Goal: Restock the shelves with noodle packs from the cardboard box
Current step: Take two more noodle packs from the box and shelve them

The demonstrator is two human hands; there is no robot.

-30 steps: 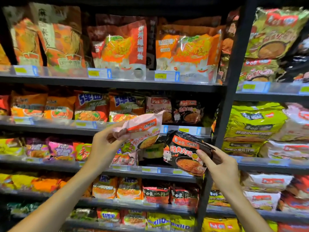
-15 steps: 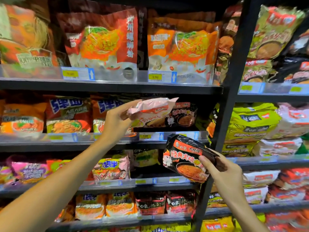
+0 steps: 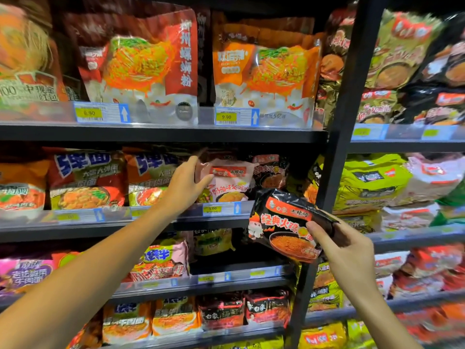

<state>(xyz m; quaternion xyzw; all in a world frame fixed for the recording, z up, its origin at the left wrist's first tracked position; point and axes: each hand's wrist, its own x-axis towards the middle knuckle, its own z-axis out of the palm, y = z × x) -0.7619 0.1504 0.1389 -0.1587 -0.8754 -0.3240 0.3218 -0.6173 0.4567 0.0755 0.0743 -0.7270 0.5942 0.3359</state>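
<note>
Noodle packs: two in hand, a pink one at the second shelf, a black one lower and to the right; cardboard box out of sight.
Far-left shelf stock: orange and red packs (image 3: 85, 180) standing in a row on the second shelf (image 3: 100, 229), behind a clear lip with price tags.
Top shelf: large red-and-orange pouches (image 3: 148, 64) standing upright, yellow price labels (image 3: 89, 113) reading 9.90 below.
Left arm: reaching up from the lower left corner, bare forearm crossing in front of the third shelf.
Left hand (image 3: 185, 183): gripping the left edge of the pink noodle pack (image 3: 230, 181), thumb in front, fingers behind it.
Pink noodle pack: upright, front facing out, sitting at the second shelf just behind the lip, above a 3.00 price tag (image 3: 212, 209); dark red packs (image 3: 270, 171) right beside it.
Third shelf: pink and yellow packs (image 3: 162, 260) left of a dark gap.
Black noodle pack (image 3: 284, 222): held in the air before the shelf edge, tilted, red band and orange characters facing out, a bowl of noodles printed below.
Right hand (image 3: 344, 245): clamped on the right end of the black pack, thumb on its front, fingers curled behind.
Hands: well apart, each holding its own pack.
Upright post (image 3: 347, 102): black, dividing the bays just behind the black pack.
Right bay: green bags (image 3: 370, 182) and pale ones stacked on the shelves, blurred.
</note>
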